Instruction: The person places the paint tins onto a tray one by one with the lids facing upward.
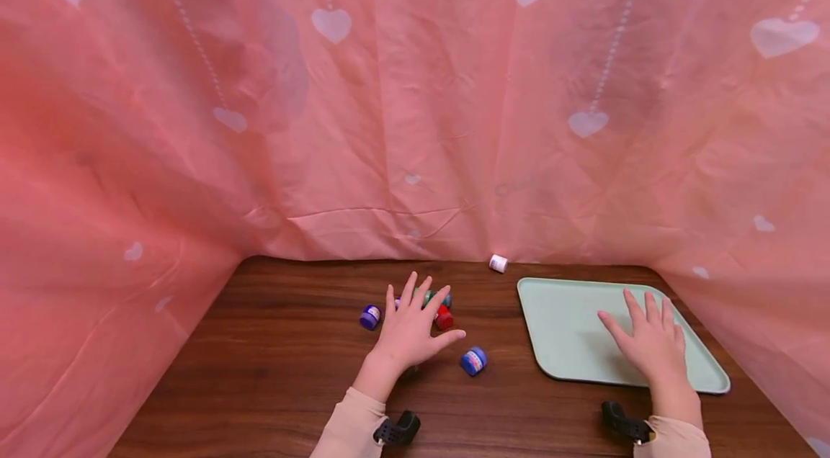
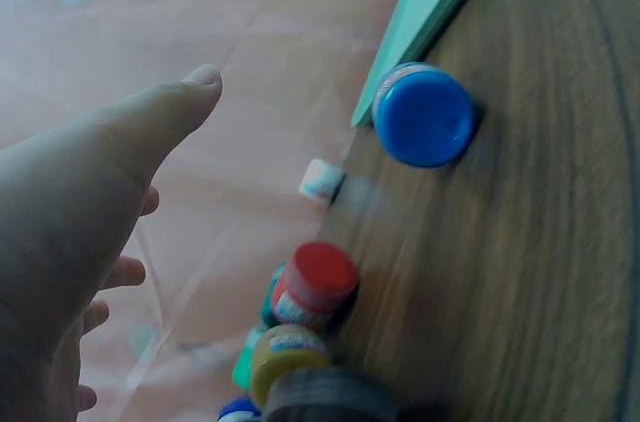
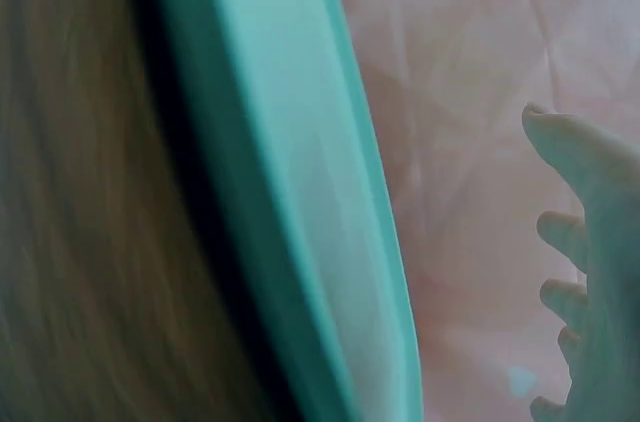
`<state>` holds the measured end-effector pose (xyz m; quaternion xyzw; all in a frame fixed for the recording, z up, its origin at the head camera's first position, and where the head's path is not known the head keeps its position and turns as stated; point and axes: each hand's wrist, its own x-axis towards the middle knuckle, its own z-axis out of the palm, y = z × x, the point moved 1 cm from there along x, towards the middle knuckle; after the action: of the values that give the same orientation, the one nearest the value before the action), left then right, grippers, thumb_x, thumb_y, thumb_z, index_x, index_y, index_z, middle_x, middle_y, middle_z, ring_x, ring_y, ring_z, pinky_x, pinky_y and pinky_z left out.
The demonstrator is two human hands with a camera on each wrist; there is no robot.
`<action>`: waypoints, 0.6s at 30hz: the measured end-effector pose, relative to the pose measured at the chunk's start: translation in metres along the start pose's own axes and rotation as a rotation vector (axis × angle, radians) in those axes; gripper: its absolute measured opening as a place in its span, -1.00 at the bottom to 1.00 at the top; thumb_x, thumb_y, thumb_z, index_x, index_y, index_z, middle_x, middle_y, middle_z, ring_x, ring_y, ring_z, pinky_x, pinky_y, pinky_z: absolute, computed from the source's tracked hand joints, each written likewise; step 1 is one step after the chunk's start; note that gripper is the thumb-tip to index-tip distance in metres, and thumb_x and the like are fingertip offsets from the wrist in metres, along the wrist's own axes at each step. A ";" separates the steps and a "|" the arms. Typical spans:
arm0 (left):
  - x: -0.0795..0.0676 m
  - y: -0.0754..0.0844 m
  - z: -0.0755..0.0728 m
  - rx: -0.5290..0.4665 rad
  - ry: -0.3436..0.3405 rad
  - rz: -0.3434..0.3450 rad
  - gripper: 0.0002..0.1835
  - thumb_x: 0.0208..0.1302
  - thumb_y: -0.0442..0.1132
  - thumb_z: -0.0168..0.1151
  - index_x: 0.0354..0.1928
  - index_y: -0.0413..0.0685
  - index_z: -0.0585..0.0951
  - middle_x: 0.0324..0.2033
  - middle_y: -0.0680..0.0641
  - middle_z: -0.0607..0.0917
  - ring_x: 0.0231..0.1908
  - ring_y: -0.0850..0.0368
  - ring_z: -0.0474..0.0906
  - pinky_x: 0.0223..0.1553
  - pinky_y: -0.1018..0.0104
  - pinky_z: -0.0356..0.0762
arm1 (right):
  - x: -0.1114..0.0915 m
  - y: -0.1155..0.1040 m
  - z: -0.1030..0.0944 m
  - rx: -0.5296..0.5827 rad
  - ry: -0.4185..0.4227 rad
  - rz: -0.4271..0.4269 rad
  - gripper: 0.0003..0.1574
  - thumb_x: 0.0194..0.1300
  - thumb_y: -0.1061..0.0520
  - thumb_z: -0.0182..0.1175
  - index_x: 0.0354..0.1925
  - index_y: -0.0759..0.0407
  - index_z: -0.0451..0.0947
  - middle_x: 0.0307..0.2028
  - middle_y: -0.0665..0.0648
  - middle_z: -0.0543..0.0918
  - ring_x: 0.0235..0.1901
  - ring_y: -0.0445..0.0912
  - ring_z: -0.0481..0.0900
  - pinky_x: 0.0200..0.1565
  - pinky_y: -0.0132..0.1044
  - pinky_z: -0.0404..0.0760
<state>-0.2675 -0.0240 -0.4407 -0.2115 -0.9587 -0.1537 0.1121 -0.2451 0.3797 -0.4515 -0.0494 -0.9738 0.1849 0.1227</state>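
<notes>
The left hand (image 1: 407,332) is hovering, fingers spread and holding nothing, above the worktop (image 1: 272,357). A red jar (image 1: 444,318) is showing beside it, a blue jar (image 1: 473,361) is resting near its thumb, and a dark blue jar (image 1: 370,317) is resting opposite. Other jars are partly hidden, their number uncertain. The right hand (image 1: 651,343), fingers extended and unloaded, is hanging over the green tray (image 1: 564,343).

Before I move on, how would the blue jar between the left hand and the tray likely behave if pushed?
The blue jar would probably roll, since it looks round and seems to lie on its side. It is likely stiff: its outline shows no dents. Its smooth-looking lid might feel slippery.
</notes>
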 end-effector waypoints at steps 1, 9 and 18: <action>0.000 0.002 0.001 -0.002 -0.008 0.008 -0.13 0.14 0.55 -0.06 0.45 0.40 0.22 0.48 -0.05 0.21 0.55 -0.10 -0.17 0.39 -0.39 -0.21 | -0.001 0.005 -0.002 -0.010 0.005 -0.003 0.06 0.40 -0.43 -0.16 0.52 0.21 -0.15 0.46 0.55 -0.21 0.45 0.43 -0.52 0.19 0.54 -0.17; -0.004 0.013 0.008 0.021 -0.045 0.099 -0.16 0.18 0.51 -0.03 0.45 0.37 0.22 0.45 -0.04 0.28 0.54 -0.10 -0.11 0.38 -0.39 -0.14 | -0.009 0.044 -0.020 -0.079 -0.024 -0.009 0.08 0.39 -0.43 -0.13 0.53 0.15 -0.23 0.45 0.55 -0.26 0.44 0.42 -0.56 0.17 0.55 -0.22; -0.009 0.018 0.015 0.049 -0.093 0.154 -0.17 0.19 0.53 -0.10 0.45 0.36 0.24 0.41 -0.02 0.35 0.52 -0.11 -0.01 0.36 -0.39 -0.06 | -0.006 0.077 -0.030 -0.118 -0.124 -0.081 0.08 0.38 -0.39 -0.05 0.53 0.18 -0.19 0.43 0.59 -0.19 0.43 0.48 -0.45 0.14 0.54 -0.14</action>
<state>-0.2543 -0.0068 -0.4526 -0.2887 -0.9472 -0.1112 0.0843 -0.2276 0.4608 -0.4543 -0.0058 -0.9899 0.1248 0.0666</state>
